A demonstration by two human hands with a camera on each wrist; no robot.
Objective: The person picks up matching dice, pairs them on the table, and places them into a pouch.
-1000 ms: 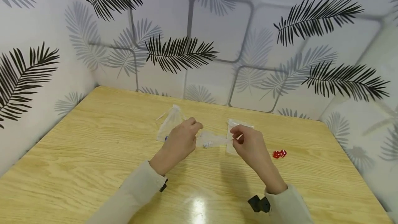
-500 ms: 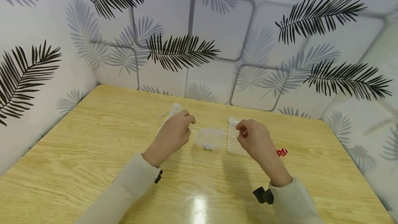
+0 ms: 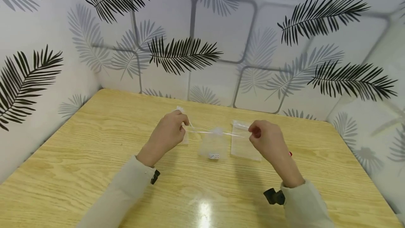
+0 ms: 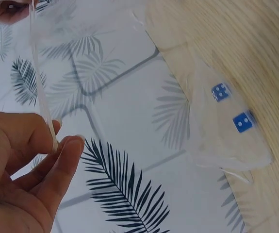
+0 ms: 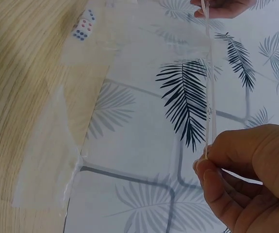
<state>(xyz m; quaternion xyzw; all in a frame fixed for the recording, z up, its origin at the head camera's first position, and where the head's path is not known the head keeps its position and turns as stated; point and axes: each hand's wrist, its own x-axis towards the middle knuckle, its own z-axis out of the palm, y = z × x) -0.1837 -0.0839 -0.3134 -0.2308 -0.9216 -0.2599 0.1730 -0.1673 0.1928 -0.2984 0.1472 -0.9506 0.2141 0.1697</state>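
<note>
Between the hands hangs a sheer white drawstring bag (image 3: 212, 144), its neck gathered and white dice (image 3: 214, 156) at its bottom. My left hand (image 3: 168, 129) pinches one end of its white drawstring (image 4: 41, 87) between thumb and fingertips. On the other side my right hand (image 3: 269, 143) pinches the opposite string end (image 5: 209, 111). The strings stretch nearly straight across from hand to hand. In the right wrist view the dice (image 5: 83, 29) show blue and red dots through the mesh.
Behind my left hand lies another sheer bag (image 4: 202, 131) with blue dice (image 4: 242, 122) in it. A flat sheer bag (image 3: 245, 145) lies by my right hand. A red die (image 3: 290, 153) shows past the right wrist. A patterned wall (image 3: 215, 83) backs the wooden table (image 3: 95, 150).
My hands have moved apart, left hand leftward and right hand rightward, drawing the strings out. The bag's neck has gathered, and the bag now hangs upright with the dice below.
</note>
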